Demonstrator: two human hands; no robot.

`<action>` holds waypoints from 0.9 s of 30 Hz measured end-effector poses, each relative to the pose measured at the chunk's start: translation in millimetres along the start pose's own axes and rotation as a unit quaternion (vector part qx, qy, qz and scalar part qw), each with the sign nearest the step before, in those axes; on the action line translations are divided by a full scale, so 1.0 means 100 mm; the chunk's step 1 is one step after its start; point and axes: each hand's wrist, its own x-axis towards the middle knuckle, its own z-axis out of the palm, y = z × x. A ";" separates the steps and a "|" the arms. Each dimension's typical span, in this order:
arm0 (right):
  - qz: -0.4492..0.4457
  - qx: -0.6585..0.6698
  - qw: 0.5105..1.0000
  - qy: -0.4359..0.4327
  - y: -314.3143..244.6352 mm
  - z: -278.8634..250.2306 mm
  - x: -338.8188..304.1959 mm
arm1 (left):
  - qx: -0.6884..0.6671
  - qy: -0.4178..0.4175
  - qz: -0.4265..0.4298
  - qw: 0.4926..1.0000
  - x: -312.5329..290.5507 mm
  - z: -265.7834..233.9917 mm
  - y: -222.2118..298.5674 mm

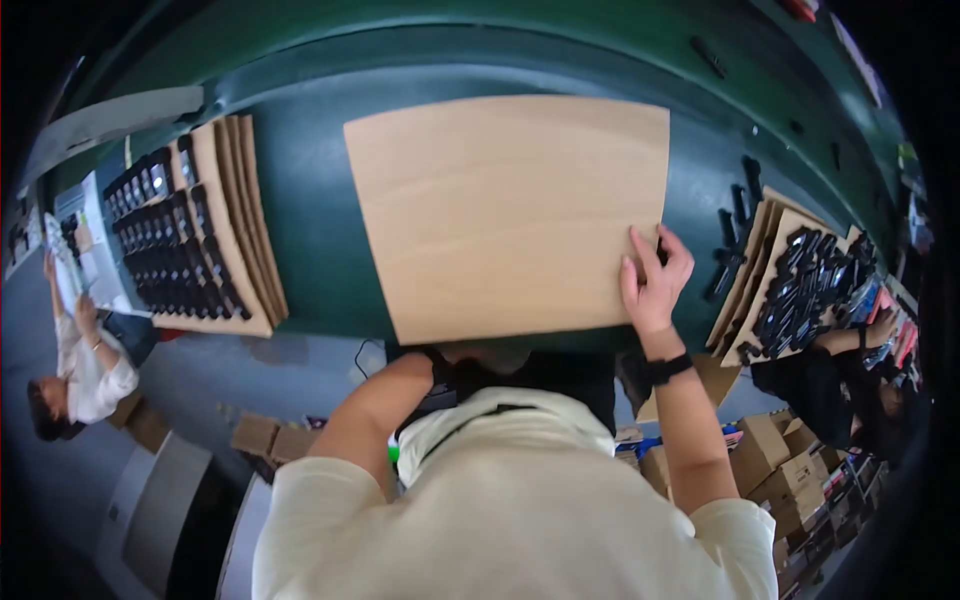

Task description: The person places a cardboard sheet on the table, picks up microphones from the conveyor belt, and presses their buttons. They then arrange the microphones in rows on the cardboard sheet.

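Observation:
A large flat cardboard sheet [510, 220] lies on the dark green table in front of me. My right hand [657, 280] rests at its lower right edge, fingers spread and reaching forward, thumb over the cardboard. A small dark patch shows between those fingers; I cannot make out what it is. My left hand [485, 353] is mostly hidden under the table's near edge, and its fingers do not show. To the right of the sheet, several black rod-shaped pieces [735, 235] lie loose on the table.
At left, stacked cardboard sheets [262, 230] carry rows of black pieces [170, 240]. More layered cardboard at right bears a heap of black pieces [805, 285]. One person [90, 365] sits at far left, another [830, 390] at right. Cardboard boxes [790, 475] stand behind at right.

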 end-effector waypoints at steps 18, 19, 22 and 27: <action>0.003 0.002 1.000 -0.004 -0.11 0.04 -0.04 | 0.117 0.105 0.224 0.962 1.33 -1.56 0.24; -0.001 0.006 1.000 -0.013 -0.12 0.02 -0.06 | 0.125 0.108 0.230 0.959 1.35 -1.55 0.25; 0.000 0.003 1.000 -0.010 -0.12 0.00 -0.03 | 0.149 0.112 0.244 0.952 1.36 -1.50 0.22; 0.005 0.005 1.000 0.009 -0.12 0.00 0.04 | 0.199 0.132 0.252 0.938 1.19 -1.38 -0.06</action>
